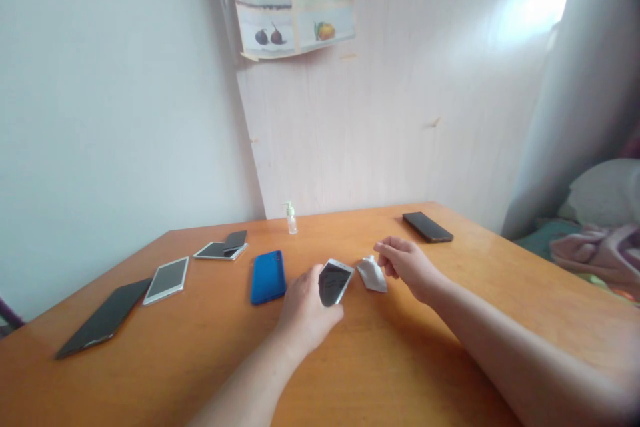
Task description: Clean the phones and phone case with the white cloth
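Observation:
My left hand (pixel 306 307) is wrapped round a white smartphone (pixel 336 282), holding it tilted above the table with its dark screen facing up. To the right, my right hand (pixel 404 261) is closed in a pinch; whether anything small is between its fingertips cannot be made out. Just below and left of those fingertips is a crumpled white cloth or wipe (pixel 372 274), close to the phone's right edge. A blue phone or phone case (pixel 269 276) lies on the table left of my left hand.
On the wooden table (pixel 210 360) lie a black tablet (pixel 106 315), a white tablet (pixel 168 279), another white tablet (pixel 207 251) with a dark phone (pixel 235 240) on it, and a black phone (pixel 427 227) at right. A pump bottle (pixel 291 221) stands at the back.

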Tool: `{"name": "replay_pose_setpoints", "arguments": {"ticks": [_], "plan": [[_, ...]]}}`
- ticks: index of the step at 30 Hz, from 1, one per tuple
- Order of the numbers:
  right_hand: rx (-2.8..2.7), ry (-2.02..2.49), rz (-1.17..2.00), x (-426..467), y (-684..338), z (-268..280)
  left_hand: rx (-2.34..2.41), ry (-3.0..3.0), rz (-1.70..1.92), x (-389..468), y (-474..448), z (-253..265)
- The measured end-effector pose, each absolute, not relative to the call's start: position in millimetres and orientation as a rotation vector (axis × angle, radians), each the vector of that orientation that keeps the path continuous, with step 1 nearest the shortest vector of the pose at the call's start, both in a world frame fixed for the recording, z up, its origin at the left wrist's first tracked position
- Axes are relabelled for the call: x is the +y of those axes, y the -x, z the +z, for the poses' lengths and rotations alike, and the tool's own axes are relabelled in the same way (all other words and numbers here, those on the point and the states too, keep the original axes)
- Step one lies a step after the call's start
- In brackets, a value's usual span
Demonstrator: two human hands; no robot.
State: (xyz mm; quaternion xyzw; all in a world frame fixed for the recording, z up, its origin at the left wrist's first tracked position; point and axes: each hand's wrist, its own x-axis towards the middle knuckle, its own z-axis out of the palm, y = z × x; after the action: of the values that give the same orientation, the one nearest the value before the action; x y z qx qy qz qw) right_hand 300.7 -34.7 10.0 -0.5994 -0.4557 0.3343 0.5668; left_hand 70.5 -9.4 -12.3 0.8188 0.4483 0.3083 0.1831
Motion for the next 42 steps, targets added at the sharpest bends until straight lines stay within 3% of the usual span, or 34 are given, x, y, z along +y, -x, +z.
{"name": "replay_pose_setpoints", "arguments": {"ticks": [8,17,23,26,33,42], "plan": [[-1.540,1.830,0.255,-26,-308,-5,1.304,-2.313,0.866,-7,-71,-16],[-1.787,1.945,0.123,-26,-308,-15,1.333,-2.369,0.841,-6,-70,-19],[-1.632,1.892,0.130,-26,-304,-5,1.343,-2.409,0.818,-6,-68,-18],[-1.490,1.794,0.252,-29,-296,1,1.325,-2.408,0.846,-4,-68,-20],[-1.275,1.368,0.891,-42,-267,9,1.089,-2.162,1.154,-6,-71,-13],[-1.352,1.088,1.200,-58,-256,18,0.738,-1.674,0.838,-23,-77,9]]}}
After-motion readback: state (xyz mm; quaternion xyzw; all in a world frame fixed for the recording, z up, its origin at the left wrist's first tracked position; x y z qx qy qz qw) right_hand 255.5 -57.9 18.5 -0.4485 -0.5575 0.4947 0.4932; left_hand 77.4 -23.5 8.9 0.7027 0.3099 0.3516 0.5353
